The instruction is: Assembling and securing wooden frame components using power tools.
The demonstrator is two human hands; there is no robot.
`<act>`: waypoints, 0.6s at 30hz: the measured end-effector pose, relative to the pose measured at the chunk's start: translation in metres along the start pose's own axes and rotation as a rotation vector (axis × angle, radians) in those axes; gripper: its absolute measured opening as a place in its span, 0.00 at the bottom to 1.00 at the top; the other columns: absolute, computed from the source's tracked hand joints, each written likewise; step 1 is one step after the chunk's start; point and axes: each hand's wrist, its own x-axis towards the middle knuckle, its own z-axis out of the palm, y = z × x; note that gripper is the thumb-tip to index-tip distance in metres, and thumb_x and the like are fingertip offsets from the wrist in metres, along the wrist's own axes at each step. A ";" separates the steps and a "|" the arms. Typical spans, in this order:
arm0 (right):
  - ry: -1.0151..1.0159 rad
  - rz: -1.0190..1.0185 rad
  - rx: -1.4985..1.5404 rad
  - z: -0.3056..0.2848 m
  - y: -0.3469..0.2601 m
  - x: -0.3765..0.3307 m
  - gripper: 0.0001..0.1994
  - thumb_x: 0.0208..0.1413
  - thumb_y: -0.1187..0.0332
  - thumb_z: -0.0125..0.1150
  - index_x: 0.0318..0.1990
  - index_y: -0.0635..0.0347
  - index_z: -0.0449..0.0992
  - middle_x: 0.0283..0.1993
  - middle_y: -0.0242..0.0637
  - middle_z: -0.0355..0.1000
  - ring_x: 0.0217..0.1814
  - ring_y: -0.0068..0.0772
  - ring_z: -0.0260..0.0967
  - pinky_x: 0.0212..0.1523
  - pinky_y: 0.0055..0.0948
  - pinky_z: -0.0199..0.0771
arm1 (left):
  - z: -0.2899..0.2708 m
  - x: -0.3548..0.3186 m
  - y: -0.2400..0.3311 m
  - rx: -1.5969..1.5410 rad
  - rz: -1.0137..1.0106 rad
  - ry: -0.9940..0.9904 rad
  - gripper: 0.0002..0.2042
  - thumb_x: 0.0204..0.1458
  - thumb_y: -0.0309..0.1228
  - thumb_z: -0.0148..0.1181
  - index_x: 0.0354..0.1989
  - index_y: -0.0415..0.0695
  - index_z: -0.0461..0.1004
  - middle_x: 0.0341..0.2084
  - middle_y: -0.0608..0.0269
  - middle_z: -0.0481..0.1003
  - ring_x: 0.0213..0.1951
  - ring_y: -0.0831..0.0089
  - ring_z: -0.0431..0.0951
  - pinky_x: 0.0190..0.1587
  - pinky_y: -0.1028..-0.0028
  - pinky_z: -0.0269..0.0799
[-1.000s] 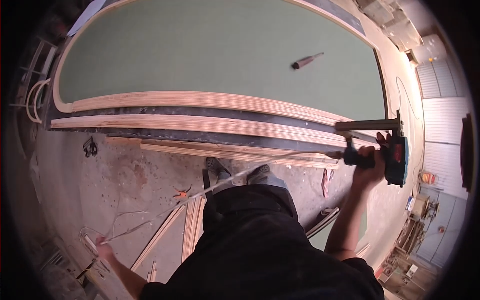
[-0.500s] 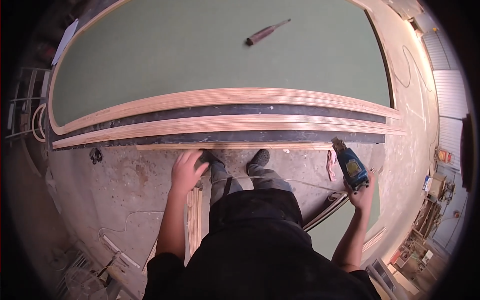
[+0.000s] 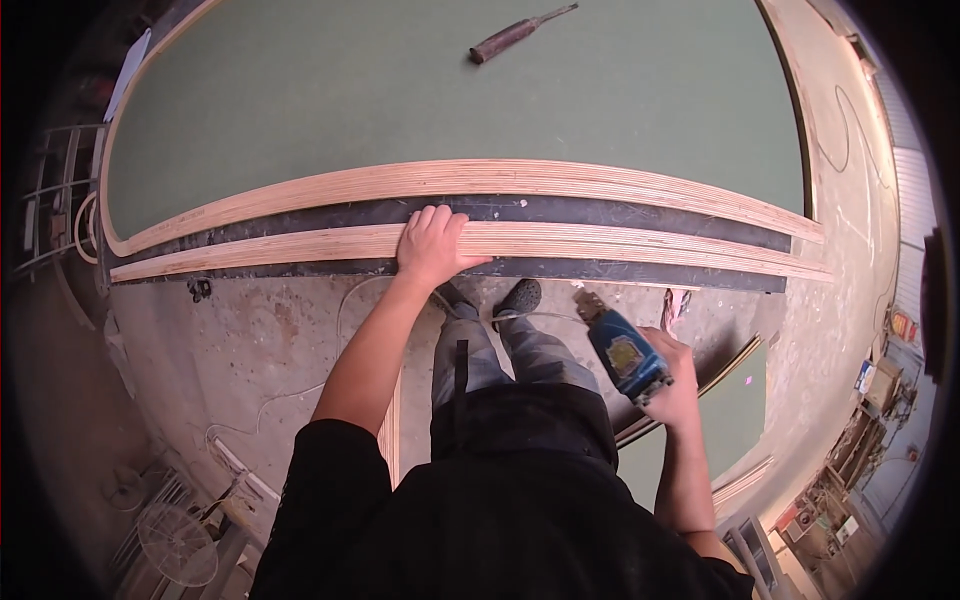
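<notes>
My left hand [image 3: 433,243] grips the nearer long plywood strip [image 3: 600,242], fingers over its far side and thumb along the near side. This strip lies across the dark front part of the table [image 3: 330,215]. A second, layered plywood strip [image 3: 560,178] runs along the front of the green panel [image 3: 430,110]. In my right hand [image 3: 675,378] is a blue nail gun [image 3: 625,355], held short of the table edge with its metal nose tilted up and left. My right fingers are partly hidden behind its body.
A chisel-like tool with a brown handle [image 3: 503,42] lies on the green panel. A pale hose [image 3: 545,316] crosses the floor by my feet. Another green sheet [image 3: 735,410] stands low at the right, and a fan [image 3: 178,543] is at lower left.
My left hand has moved forward and right and taken hold of the nearer plywood strip. My right hand has brought the nail gun left. A thin strip along the table's front edge no longer shows.
</notes>
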 end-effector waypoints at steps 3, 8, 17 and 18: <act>-0.034 -0.004 0.066 0.022 -0.011 0.025 0.21 0.37 0.72 0.64 0.43 0.68 0.77 0.40 0.53 0.76 0.38 0.55 0.76 0.43 0.37 0.76 | -0.016 -0.002 -0.008 0.011 0.034 0.112 0.34 0.31 0.59 0.73 0.41 0.45 0.76 0.35 0.61 0.69 0.42 0.60 0.70 0.51 0.62 0.66; -0.191 0.170 0.060 0.066 -0.024 0.076 0.13 0.42 0.73 0.63 0.38 0.68 0.76 0.35 0.53 0.76 0.36 0.57 0.74 0.40 0.38 0.75 | -0.033 -0.024 -0.060 0.024 0.129 0.272 0.32 0.30 0.57 0.74 0.39 0.45 0.76 0.34 0.60 0.69 0.41 0.58 0.70 0.48 0.62 0.68; -0.275 0.095 -0.111 0.122 -0.032 0.141 0.19 0.38 0.75 0.61 0.43 0.67 0.78 0.35 0.56 0.75 0.40 0.61 0.73 0.43 0.43 0.75 | -0.014 -0.029 -0.082 -0.015 0.163 0.250 0.31 0.29 0.58 0.72 0.34 0.46 0.74 0.28 0.64 0.66 0.33 0.63 0.67 0.39 0.66 0.64; -0.255 0.080 -0.127 0.125 -0.035 0.144 0.23 0.34 0.77 0.57 0.45 0.65 0.78 0.35 0.58 0.75 0.40 0.62 0.73 0.44 0.48 0.75 | -0.012 -0.029 -0.083 -0.030 0.150 0.253 0.31 0.29 0.58 0.72 0.34 0.46 0.74 0.28 0.64 0.66 0.33 0.63 0.67 0.39 0.66 0.64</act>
